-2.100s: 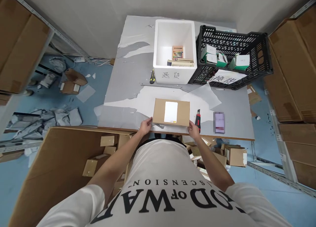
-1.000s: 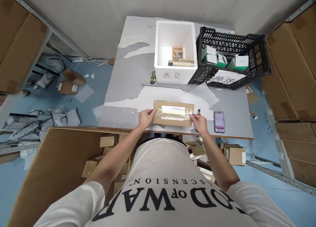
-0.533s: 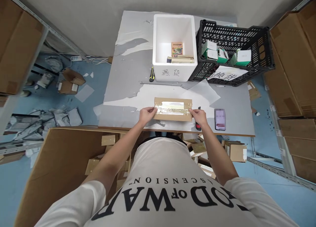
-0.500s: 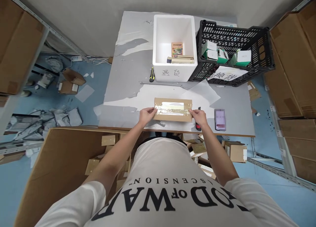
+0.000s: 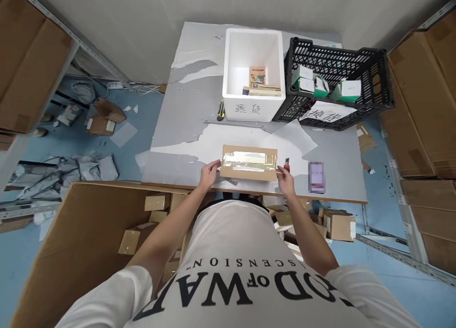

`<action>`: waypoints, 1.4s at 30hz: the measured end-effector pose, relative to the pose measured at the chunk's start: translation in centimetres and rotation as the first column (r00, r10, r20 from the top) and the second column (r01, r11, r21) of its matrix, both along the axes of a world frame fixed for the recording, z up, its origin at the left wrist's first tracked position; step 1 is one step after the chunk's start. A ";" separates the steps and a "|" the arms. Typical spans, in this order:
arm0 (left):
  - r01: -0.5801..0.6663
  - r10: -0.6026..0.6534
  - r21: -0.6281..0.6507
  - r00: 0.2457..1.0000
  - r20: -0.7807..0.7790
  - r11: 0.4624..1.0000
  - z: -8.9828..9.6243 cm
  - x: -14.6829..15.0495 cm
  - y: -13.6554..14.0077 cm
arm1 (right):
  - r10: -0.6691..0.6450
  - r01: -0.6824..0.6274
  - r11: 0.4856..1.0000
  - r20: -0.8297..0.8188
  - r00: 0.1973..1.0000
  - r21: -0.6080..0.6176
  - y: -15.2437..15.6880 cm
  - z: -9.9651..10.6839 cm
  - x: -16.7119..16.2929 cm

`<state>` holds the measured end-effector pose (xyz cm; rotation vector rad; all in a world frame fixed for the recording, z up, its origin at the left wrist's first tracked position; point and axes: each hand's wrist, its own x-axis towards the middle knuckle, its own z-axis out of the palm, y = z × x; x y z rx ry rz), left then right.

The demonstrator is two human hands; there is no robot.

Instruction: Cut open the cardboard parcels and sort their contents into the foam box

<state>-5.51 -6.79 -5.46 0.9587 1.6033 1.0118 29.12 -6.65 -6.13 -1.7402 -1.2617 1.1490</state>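
A small flat cardboard box (image 5: 248, 173) with shiny clear tape and a white label lies crosswise near the table's front edge. My left hand (image 5: 210, 173) grips its left end with the fingers. At the right end, my right hand (image 5: 286, 180) pinches the side, the fingertips partly hidden against the cardboard. Just beyond my right hand lies a red and black utility knife (image 5: 287, 164). A phone (image 5: 317, 177) with a blurred screen rests farther right.
Behind the box stands a white foam box (image 5: 253, 109) with several books inside. Beside it is a black plastic crate (image 5: 335, 116) holding green and white boxes. A yellow and black box cutter (image 5: 221, 110) lies left of the foam box. A large open carton (image 5: 81, 233) stands at lower left.
The box has tilted a little, showing more of its front side. Both hands have shifted from its top corners to its two ends. The view has moved slightly.
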 end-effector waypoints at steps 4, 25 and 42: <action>0.134 -0.134 0.004 0.991 -0.017 0.991 -2.0 -0.1 -1.7 | 0.214 -0.214 0.977 0.064 0.975 0.003 -1.4 -0.7 -0.1; 0.137 -0.111 0.044 0.924 -0.365 0.990 4.2 1.2 0.3 | 0.246 -0.281 0.959 0.375 0.894 0.039 2.6 4.4 -0.8; 0.102 -0.112 -0.049 0.934 -0.339 0.994 2.1 1.5 2.8 | 0.227 -0.233 0.971 0.477 0.849 -0.048 4.4 1.6 -2.2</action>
